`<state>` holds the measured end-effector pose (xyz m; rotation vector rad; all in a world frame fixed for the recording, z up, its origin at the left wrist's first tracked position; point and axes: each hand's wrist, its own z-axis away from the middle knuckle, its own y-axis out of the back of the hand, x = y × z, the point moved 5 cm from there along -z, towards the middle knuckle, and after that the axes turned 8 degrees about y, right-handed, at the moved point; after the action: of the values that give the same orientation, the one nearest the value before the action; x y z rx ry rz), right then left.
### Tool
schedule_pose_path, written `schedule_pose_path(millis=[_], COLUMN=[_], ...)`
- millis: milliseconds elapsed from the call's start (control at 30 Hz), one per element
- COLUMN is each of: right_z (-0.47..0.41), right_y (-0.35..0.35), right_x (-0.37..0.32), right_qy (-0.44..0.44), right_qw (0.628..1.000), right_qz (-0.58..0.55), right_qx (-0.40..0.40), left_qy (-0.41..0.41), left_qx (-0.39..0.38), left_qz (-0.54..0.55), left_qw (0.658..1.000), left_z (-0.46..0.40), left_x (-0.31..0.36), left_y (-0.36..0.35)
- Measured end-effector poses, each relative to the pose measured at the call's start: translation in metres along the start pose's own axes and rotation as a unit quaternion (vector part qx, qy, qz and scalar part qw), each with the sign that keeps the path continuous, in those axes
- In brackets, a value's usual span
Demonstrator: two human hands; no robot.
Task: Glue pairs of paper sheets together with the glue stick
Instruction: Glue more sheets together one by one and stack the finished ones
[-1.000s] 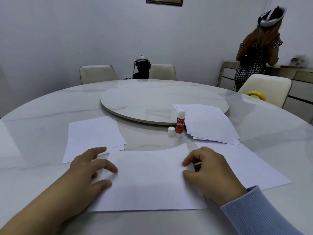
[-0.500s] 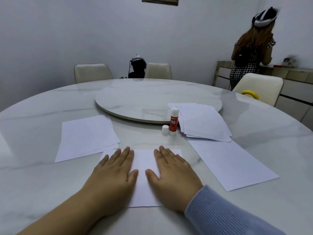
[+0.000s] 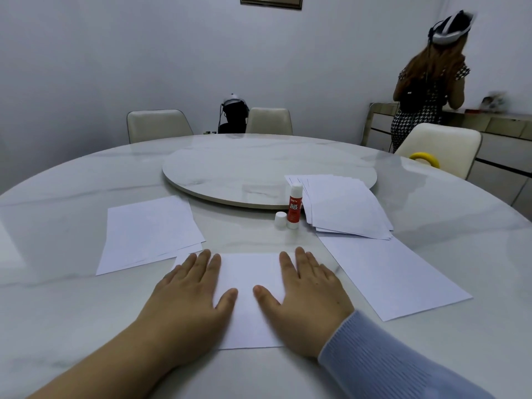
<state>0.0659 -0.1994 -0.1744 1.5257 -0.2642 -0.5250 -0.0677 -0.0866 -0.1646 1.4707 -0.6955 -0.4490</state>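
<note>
Under both palms lies the sheet (image 3: pixel 247 286), flat on the table (image 3: pixel 72 326) at the near edge, presumably a glued pair being pressed. Left hand (image 3: pixel 190 295) and right hand (image 3: pixel 308 298) lie flat with fingers straight and close together, thumbs angled inward, a bare strip of paper between them. To do this well, I judge: press from that middle strip outward to the edges, so no bubble or wrinkle is trapped, and hold the corners square. Just beyond the right fingertips stands the glue stick (image 3: pixel 294 205), uncapped, its cap (image 3: pixel 280 220) beside it. Right of that sits the fanned stack (image 3: pixel 345 208), with one single page (image 3: pixel 394 277) lying outside the right hand. Off the left hand rests the pile (image 3: pixel 149 231), likely finished pairs. Watch for any glue squeezing out at the edges.
</note>
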Motion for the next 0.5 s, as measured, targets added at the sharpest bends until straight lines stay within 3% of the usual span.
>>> schedule_pose_path(millis=[300,500], right_z=[0.01,0.053], right_y=[0.009,0.023], right_x=[0.006,0.008], right_qy=[0.012,0.138], right_qw=[0.999,0.985], right_qz=[0.022,-0.095], right_qx=[0.044,-0.037], left_qy=[0.007,0.001], left_qx=[0.018,0.026], left_qz=[0.007,0.041], left_qw=[1.0,0.999], left_z=[0.005,0.003], left_x=[-0.007,-0.013], left_y=[0.006,0.006])
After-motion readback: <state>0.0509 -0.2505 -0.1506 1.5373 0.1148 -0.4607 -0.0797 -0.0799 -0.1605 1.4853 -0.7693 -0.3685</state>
